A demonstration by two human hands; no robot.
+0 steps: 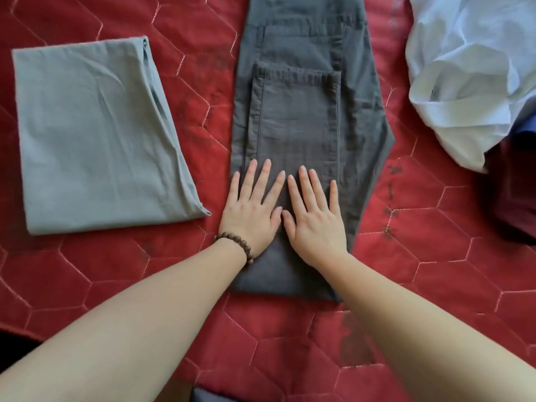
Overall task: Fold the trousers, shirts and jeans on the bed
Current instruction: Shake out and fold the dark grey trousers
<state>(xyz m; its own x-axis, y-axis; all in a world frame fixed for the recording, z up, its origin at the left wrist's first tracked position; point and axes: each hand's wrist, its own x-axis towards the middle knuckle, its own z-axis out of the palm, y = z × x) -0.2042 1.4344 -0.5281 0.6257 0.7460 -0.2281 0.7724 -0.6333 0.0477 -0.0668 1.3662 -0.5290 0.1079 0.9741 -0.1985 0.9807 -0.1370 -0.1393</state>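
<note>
While both flat hands, left hand (251, 211) and right hand (314, 217), press it, dark grey trousers (295, 117) lie half-folded

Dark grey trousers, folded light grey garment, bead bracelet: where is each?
dark grey trousers (293, 117), head view, folded-over leg panel.
folded light grey garment (92, 140), head view, flat middle.
bead bracelet (237, 245), head view, beads at left wrist.

Red quilted bed cover (121, 285) with pale stitched hexagon seams fills nearly the whole view; fabric has a slight velvet sheen and some darker smudged patches, mostly right of centre. Light is soft and even, with no hard shadows. Small dark strip at the near left edge (13, 348), too dim to identify.
</note>
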